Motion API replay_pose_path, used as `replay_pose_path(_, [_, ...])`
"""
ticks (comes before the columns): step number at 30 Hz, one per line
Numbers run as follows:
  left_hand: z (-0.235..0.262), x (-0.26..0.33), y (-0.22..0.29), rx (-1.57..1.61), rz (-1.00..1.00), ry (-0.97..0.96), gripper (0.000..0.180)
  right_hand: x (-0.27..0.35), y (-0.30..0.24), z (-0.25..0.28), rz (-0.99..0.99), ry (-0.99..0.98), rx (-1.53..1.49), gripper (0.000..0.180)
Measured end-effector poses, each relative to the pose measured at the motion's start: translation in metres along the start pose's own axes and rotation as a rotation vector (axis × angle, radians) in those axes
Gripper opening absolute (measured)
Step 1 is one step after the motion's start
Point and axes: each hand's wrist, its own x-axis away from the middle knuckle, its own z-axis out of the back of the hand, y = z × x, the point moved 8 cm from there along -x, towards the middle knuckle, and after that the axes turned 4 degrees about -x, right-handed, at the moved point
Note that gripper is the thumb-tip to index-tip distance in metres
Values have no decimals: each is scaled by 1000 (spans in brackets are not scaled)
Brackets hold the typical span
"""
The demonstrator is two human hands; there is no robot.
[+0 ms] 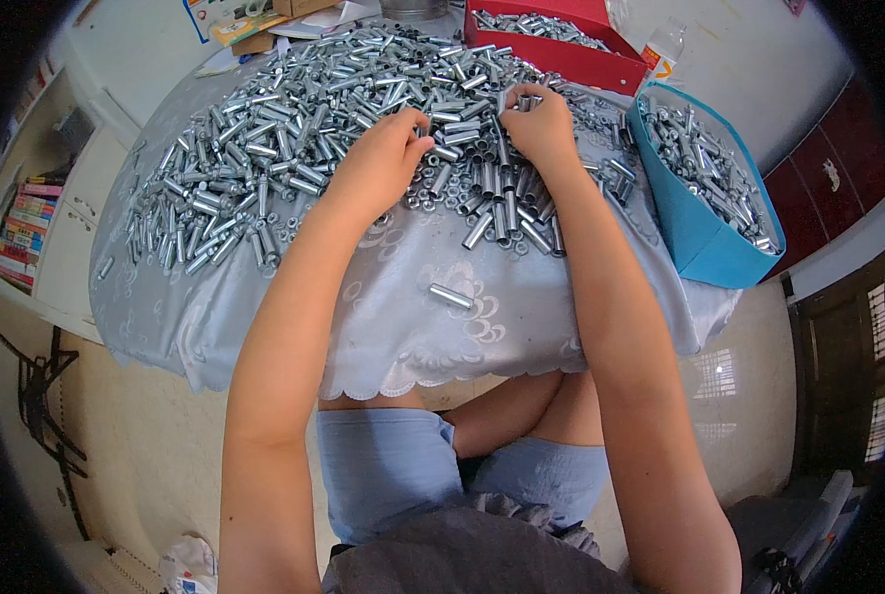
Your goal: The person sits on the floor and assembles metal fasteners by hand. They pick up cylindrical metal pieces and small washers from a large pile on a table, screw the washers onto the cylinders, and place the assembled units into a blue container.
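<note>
The left hand (pixel 383 158) and right hand (pixel 543 127) reach into heaped metal tubes (pixel 348 104); whether either grip holds one cannot be told.

Across the upper middle of the frame, a heap of tubes (pixel 289 129) lay on the counter (pixel 393 317), with nuts (pixel 424 188) at its near edge. One lone tube (pixel 451 296) lay before it, at frame centre. Behind, upper right, stood a box (pixel 561 66) of parts, a bottle (pixel 663 49) just right of it. A filled bin (pixel 695 233) stood right of the heap; books (pixel 24 233) sat far left.
</note>
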Motion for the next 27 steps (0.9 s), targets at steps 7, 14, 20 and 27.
replay_pose_path(7, [6, -2, -4, -19, -51, 152, 19, -2, 10, 7, -21, 86, -108, 14])
replay_pose_path(14, [5, -1, 1, -34, -72, 134, 18, -2, 30, 7, -324, 39, -737, 17])
replay_pose_path(20, [6, 0, 6, -24, -122, 119, 18, 2, 27, 10, -465, 20, -1216, 18])
replay_pose_path(27, [5, 0, 7, -20, -121, 119, 18, -5, 27, -6, -457, -155, -1431, 25])
